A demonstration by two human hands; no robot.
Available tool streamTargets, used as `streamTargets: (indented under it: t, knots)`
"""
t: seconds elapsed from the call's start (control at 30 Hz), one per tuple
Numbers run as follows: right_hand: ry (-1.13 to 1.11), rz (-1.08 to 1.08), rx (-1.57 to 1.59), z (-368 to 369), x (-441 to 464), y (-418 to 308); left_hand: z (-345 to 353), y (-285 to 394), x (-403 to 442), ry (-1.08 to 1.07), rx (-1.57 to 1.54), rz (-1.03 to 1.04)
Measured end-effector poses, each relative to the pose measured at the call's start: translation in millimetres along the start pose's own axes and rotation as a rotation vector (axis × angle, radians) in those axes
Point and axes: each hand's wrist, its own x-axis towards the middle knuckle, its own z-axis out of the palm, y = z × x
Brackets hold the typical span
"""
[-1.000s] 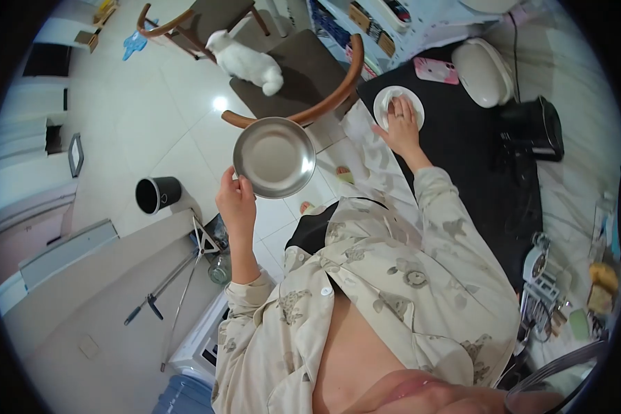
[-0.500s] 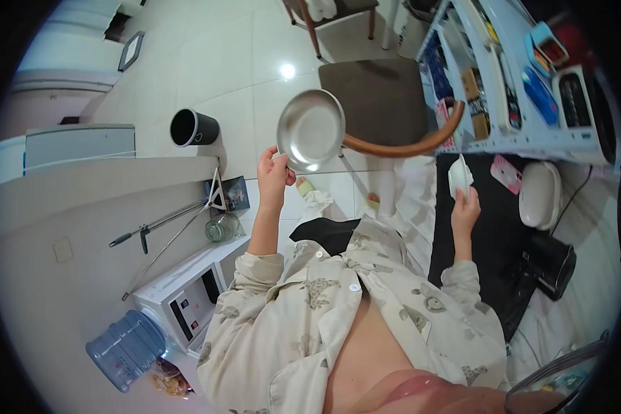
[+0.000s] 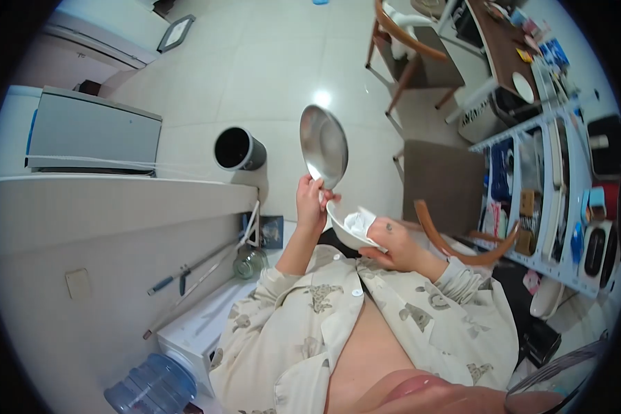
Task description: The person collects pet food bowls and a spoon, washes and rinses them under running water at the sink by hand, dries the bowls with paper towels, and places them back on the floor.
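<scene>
My left hand (image 3: 312, 205) grips the lower rim of a shallow stainless steel dish (image 3: 324, 146), which is tilted up on edge in front of me. Closed round the right side of a white bowl (image 3: 343, 229) is my right hand (image 3: 397, 247). A crumpled white tissue (image 3: 359, 222) lies in that bowl, against my right thumb and fingers. The bowl's left rim comes close to my left fingers; whether they touch it I cannot tell.
A black trash bin (image 3: 240, 149) stands on the tiled floor ahead, left of the dish. To the right are a chair (image 3: 443, 179) with a curved wooden back and a blue shelf cart (image 3: 552, 193) of small items. A water dispenser (image 3: 196, 331) is at lower left.
My right hand has brought the white bowl from the far right to beside my left hand. The steel dish has tilted more edge-on, and my view has turned, showing more of the desk.
</scene>
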Motion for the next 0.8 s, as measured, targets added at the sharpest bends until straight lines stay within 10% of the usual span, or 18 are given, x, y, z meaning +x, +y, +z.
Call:
streamTargets:
  t: [0.33,0.8]
  knots:
    - [-0.15,0.193,0.268,35,255,140,-31,127,224,0.158,-0.122,-0.116]
    - [-0.857,0.394,0.759,-84,714,399,123,385,659,-0.096,-0.239,-0.208]
